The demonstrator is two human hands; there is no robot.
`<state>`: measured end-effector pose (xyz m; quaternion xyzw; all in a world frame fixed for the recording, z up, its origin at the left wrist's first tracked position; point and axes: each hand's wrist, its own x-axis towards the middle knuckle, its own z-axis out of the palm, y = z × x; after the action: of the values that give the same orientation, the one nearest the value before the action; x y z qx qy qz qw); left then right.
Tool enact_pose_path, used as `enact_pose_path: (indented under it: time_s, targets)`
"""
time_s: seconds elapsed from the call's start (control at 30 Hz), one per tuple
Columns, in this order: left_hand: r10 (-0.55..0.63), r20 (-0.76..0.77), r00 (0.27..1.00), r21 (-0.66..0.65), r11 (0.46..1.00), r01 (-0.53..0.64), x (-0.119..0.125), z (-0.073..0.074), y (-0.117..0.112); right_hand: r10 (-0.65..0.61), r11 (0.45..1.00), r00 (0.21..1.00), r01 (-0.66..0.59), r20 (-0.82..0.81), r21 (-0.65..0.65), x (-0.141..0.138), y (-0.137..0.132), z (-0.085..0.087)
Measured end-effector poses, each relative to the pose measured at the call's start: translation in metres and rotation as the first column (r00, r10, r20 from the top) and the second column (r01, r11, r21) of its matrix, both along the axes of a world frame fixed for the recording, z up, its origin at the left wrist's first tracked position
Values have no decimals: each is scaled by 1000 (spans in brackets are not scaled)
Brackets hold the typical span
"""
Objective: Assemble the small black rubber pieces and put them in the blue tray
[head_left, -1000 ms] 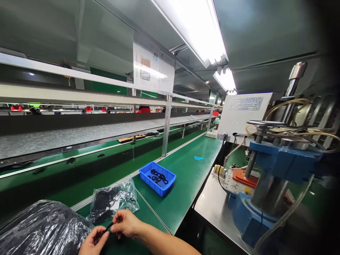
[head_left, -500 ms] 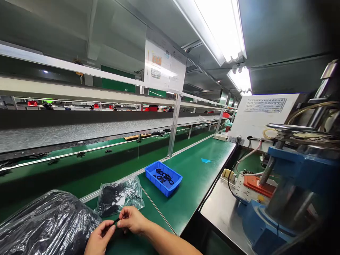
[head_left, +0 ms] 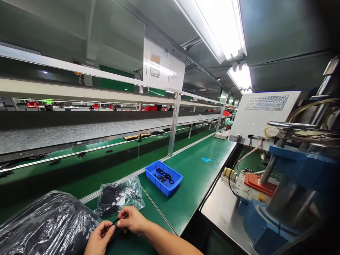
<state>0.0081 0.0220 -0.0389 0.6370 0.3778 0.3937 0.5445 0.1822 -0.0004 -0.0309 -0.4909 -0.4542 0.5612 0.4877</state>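
Between my two hands is a small black part [head_left: 115, 221], mostly covered by fingers, so its exact kind does not show. My left hand [head_left: 99, 236] pinches one end of it with thumb and forefinger. At its other end my right hand [head_left: 132, 220] is closed in a pinch, fingers curled. Just beyond the hands lies a clear plastic bag [head_left: 132, 193] with black pieces and a white label inside. Farther off stands a blue tray [head_left: 150, 173] holding several small black parts that look like rings or clips.
A large bag of dark material [head_left: 50, 226] fills the front left. On the right stands a blue press machine [head_left: 294, 166] beside a metal table [head_left: 221, 216]. A metal post [head_left: 174, 125] carries shelves over the green bench [head_left: 193, 177], where a blue scrap [head_left: 206, 159] lies.
Hardly anything differs. Both hands keep their pinch on the small black part in nearly the same spot; the view has shifted very slightly.
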Motion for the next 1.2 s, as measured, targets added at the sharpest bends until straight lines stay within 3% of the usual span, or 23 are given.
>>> enact_pose_path:
  time_s: [0.23,0.47,0.63,0.73,0.8,0.87,0.97,1.07,1.2]
  targets:
    - [28,-30,999,24,999,-27,-1,2,-1,-11,1000,1000,12,16,-6,1,0,-2]
    - [-3,-90,996,81,997,11,1,-10,2,17,1000,1000,-17,6,-9,4,-8,1]
    - [4,-127,992,119,993,12,-2,-8,3,45,999,999,-46,10,23,23,-11,8]
    - [2,-140,990,109,994,14,-5,-6,3,-137,987,977,122,160,104,57,-12,23]
    - [1,-147,989,104,995,14,-6,-6,3,-351,934,886,307,302,186,91,-12,36]
    - [-7,-172,985,116,993,27,-6,-6,2,-480,877,807,425,344,225,129,-12,48]
    - [-8,-238,971,149,988,44,-7,-6,1,-652,755,609,577,452,311,182,-11,63]
    - [18,-306,952,189,981,41,-6,-6,1,-709,670,400,637,580,380,217,-8,72]
    - [16,-371,929,214,975,68,-7,-10,4,-635,685,257,623,728,377,233,-1,74]
